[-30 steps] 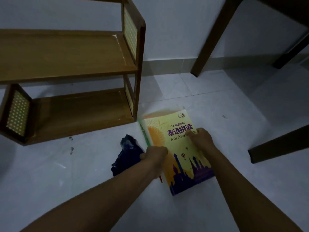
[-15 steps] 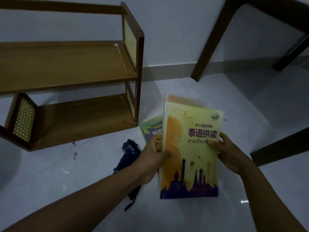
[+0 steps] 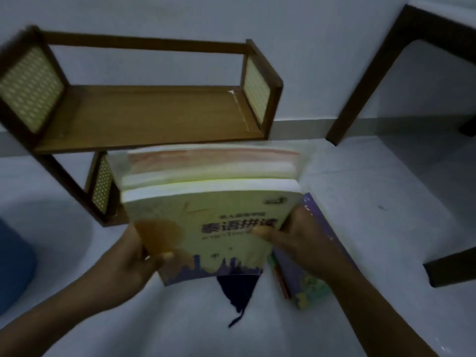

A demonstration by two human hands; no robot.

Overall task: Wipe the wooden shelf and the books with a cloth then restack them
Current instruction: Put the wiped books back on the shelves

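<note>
Between hands, stack of books

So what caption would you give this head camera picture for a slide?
Both hands, left and right, lift a stack of books before the wooden shelf.

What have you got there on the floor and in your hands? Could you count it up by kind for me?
Held book stack: 1, gripped by left hand and right hand
Books on the floor: at least 1
Dark cloth: 1
Wooden shelf: 1
Total: 4
</note>
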